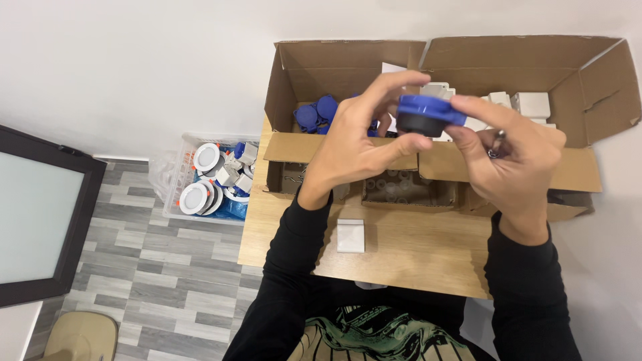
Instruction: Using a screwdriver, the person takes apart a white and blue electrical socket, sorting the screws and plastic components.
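Both of my hands hold up a round blue-lidded dark part [426,115] above the wooden table [414,251]. My left hand [361,144] pinches its left side with thumb below and fingers curled over the top. My right hand [511,154] grips its right edge and also keeps a small metal tool [496,142] tucked in its fingers. Behind the hands, a cardboard box [321,73] holds more blue parts [315,113]. A second cardboard box [582,73] holds white blocks [531,103].
A small white square piece [350,235] lies on the table near my left forearm. Low open cartons [408,194] sit under my hands. On the grey floor to the left stands a clear bin [214,177] of round white fittings. A dark-framed panel [40,214] leans at far left.
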